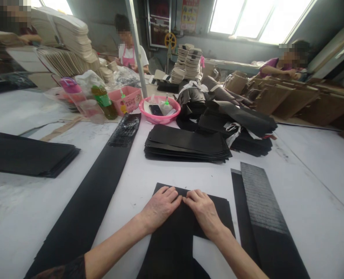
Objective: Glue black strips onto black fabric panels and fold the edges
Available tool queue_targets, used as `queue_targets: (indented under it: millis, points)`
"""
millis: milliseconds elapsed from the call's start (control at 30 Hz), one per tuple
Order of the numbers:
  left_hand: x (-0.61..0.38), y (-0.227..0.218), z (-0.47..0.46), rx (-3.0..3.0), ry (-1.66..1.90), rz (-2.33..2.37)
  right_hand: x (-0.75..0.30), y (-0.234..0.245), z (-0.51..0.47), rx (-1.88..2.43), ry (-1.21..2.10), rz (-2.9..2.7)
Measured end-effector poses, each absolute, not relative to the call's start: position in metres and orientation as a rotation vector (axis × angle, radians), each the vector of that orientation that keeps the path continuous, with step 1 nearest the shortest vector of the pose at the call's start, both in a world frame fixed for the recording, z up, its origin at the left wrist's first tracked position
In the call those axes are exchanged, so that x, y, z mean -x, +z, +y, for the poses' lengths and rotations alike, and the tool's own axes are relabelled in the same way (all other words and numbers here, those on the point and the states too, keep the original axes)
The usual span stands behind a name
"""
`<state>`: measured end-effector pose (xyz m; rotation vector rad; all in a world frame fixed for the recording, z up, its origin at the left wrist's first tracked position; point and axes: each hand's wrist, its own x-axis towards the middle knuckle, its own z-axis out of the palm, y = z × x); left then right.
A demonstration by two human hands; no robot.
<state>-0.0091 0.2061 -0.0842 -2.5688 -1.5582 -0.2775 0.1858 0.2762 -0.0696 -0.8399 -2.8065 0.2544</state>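
Note:
Both hands meet at the far edge of a black sheet (172,248) that lies on the white table in front of me. My left hand (163,207) presses on its upper part, fingers bent and thumb pointing right. Close beside it, my right hand (203,211) has its fingers curled down where this sheet meets a black panel (222,211) lying crosswise. The thumbs almost touch, and both hands appear to grip the sheet's edge. What lies beneath the fingertips is hidden.
Long black strips lie at left (93,193) and right (272,217), with whitish coated ends. Beyond are a stack of black panels (186,145), a pink basin (160,116) and a green-labelled bottle (104,101). Another black stack (29,155) sits left. People work behind, near a metal post (137,50).

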Motion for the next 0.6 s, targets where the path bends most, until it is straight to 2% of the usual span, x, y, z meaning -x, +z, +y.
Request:
queue_targets:
  millis: [233, 600]
  points:
    - [0.014, -0.09, 0.208, 2.588, -0.303, -1.562, -0.2, -0.071, 0.291, 0.882, 0.481, -2.713]
    - [0.013, -0.082, 0.211, 2.625, -0.149, -1.518, -0.204, -0.079, 0.287, 0.757, 0.271, -2.751]
